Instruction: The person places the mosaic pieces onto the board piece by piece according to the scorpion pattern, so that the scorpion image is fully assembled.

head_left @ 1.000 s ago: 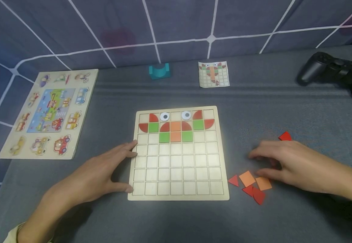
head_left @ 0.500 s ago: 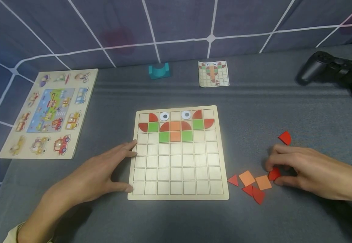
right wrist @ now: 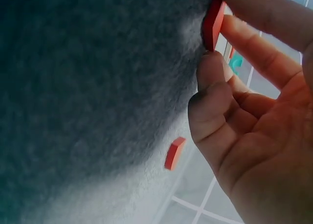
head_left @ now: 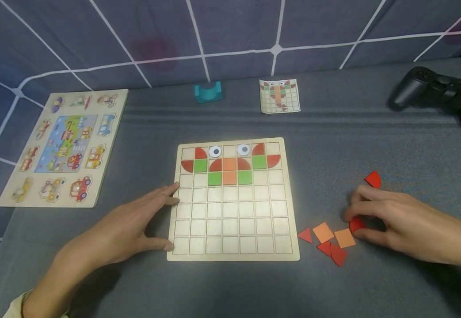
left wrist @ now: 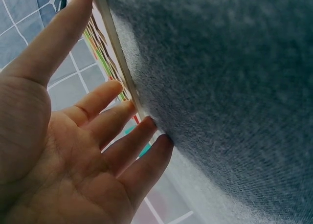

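Note:
A square wooden grid board [head_left: 238, 225] lies flat in the middle of the head view, with red, green and orange tiles and two eye discs in its top rows. My left hand [head_left: 115, 232] touches the board's left edge with thumb and fingertips, fingers spread; the left wrist view shows the fingers fairly straight along that edge. Right of the board, my right hand [head_left: 397, 223] pinches a red round-edged tile [head_left: 356, 224] between thumb and fingers, close to the tabletop. Part of this tile is hidden by the fingers; the right wrist view shows the red tile [right wrist: 213, 27] edge-on.
Orange square tiles [head_left: 323, 232] and red tiles [head_left: 338, 255] lie between board and right hand; another red tile [head_left: 373, 179] lies beyond it. Behind are a pattern card [head_left: 280, 96], a teal block [head_left: 208, 92] and a black game controller [head_left: 441, 95]. A picture puzzle [head_left: 65, 150] lies left.
My right hand has moved right and its fingers have closed on the red round-edged tile, then shifted slightly left with it. The far red tile is uncovered. The left hand has stayed put.

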Available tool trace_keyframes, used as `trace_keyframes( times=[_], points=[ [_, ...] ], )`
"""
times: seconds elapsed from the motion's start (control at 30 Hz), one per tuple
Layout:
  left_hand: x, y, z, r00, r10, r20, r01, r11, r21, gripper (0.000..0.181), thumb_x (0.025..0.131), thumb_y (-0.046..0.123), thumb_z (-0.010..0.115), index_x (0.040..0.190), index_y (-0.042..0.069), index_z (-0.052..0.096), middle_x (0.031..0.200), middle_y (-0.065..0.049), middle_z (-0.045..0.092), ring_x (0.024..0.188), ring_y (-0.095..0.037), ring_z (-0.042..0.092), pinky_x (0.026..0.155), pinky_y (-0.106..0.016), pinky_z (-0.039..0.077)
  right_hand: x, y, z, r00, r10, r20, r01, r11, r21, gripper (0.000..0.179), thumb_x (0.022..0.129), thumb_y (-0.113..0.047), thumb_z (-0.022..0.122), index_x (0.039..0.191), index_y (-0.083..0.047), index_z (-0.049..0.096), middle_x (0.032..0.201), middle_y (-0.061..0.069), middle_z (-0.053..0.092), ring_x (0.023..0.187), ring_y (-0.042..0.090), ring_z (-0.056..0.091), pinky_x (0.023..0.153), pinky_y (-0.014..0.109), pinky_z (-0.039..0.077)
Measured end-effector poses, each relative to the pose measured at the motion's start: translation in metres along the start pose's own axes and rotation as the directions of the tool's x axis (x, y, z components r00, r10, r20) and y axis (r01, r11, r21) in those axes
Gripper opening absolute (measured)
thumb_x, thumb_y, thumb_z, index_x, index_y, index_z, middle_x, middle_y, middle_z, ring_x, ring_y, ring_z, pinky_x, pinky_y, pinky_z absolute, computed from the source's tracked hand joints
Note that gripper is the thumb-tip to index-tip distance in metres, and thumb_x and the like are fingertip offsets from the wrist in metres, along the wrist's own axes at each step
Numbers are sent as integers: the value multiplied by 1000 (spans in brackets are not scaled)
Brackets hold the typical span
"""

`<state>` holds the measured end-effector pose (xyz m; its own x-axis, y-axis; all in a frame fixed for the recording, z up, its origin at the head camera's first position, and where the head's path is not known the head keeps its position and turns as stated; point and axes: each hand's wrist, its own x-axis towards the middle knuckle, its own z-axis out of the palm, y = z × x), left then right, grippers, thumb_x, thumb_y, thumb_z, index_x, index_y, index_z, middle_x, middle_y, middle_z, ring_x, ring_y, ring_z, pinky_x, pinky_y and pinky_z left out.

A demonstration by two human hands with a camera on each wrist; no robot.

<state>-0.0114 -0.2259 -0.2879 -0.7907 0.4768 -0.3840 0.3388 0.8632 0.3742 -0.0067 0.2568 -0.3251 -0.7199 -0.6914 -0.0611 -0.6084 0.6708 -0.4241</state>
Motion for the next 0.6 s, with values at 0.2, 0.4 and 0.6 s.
trace_keyframes(
  times=[0.2,0.4,0.6],
  points=[
    [0,0,0,1000,-11,7,11,1000,-3,106,67,52,86,153,17,34,152,-7,42,140,-35,35,104,-61,37,-1,-4,1,1000,26,16,-25,999,-21,56,62,-7,86,99,-42,63,101,-23,44,87,-3,45,64,25,46],
    [0,-1,0,1000,-7,2,7,1000,-11,100,68,53,85,150,18,40,155,-7,37,140,-34,35,103,-61,38,-6,-4,1,998,55,-10,-56,995,-88,60,60,-9,87,109,-35,66,104,-21,44,90,0,45,64,27,46],
    [0,-3,1,1000,27,-7,-27,1000,-12,97,70,48,86,149,16,40,157,-4,34,141,-31,36,103,-57,40,-7,-4,3,996,91,-23,-93,987,-132,57,63,-18,91,113,-27,67,101,-21,51,82,-1,50,63,31,50]
  ],
)
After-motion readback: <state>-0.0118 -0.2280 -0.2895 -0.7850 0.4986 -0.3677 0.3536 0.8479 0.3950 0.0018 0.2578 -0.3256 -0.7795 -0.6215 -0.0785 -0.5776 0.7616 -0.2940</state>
